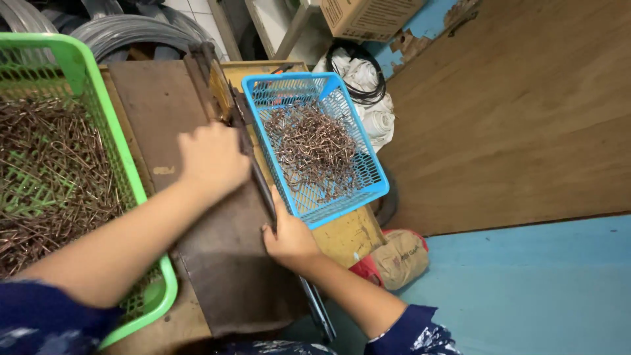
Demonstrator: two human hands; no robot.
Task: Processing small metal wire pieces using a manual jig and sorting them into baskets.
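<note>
On the worktop (342, 240), left hand (211, 158) lies flat on the press (223, 250), right hand (289, 238) clamped on its lever (259, 181); bins either side for easy reach.

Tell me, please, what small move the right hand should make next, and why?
Probably pull the long metal lever down. The right hand already grips it beside the blue basket of bent wire hooks, while the left hand rests at the top of the dark bending block, seemingly steadying it there.
</note>
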